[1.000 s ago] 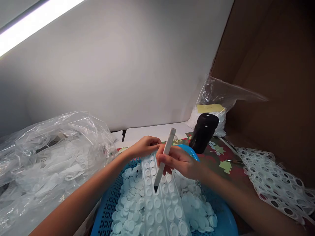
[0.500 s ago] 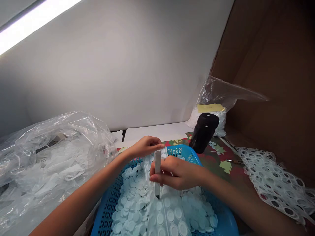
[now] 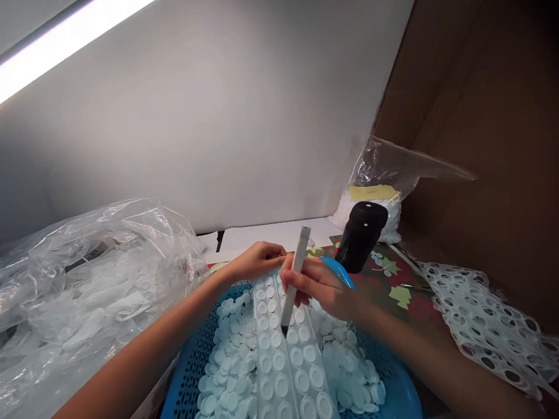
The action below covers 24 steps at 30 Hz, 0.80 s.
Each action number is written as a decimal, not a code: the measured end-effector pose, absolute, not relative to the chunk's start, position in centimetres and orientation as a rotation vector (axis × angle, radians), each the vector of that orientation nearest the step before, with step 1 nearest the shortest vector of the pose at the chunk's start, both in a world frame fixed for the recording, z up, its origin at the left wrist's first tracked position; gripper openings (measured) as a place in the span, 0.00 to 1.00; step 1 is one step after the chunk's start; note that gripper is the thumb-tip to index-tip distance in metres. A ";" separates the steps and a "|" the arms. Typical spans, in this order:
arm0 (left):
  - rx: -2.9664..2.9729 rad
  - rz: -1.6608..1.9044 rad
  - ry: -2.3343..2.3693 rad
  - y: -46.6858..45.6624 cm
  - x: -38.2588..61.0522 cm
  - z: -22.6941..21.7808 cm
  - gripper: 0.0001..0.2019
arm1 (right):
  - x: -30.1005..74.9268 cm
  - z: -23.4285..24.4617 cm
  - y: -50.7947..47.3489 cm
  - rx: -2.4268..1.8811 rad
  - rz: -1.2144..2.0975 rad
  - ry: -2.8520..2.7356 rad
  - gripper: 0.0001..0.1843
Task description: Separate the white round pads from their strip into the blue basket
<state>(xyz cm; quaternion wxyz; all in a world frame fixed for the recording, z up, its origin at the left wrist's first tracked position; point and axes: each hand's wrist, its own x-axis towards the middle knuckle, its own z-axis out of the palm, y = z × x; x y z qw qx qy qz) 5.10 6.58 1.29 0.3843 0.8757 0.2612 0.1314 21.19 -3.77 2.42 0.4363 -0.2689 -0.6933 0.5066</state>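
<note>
Right hand [image 3: 317, 288] closed snugly round a white-barrelled marker [image 3: 293, 279], upright for a square-on touch, black tip just at a moulded strip of white discs [image 3: 279, 361]. Left hand [image 3: 257, 256] half-curled at the strip's far end, hold unclear. Below, loose white discs [image 3: 231, 355] in a blue plastic basket [image 3: 187, 372]. Farther off, a black bottle [image 3: 360, 238] and a plastic bag [image 3: 379, 169] with a yellow label [image 3: 373, 192], its writing too small to read.

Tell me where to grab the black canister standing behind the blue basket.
Wrap one hand around the middle of the black canister, coming from the near side, over the rim of the blue basket. Its straight, round body suits a full wrap, and the plastic bag behind it crowds the far side.
</note>
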 end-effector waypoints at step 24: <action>2.263 0.346 0.692 6.7 5.0 0.8 0.17 | 21.0 1.7 -3.8 -0.694 0.846 -2.524 0.15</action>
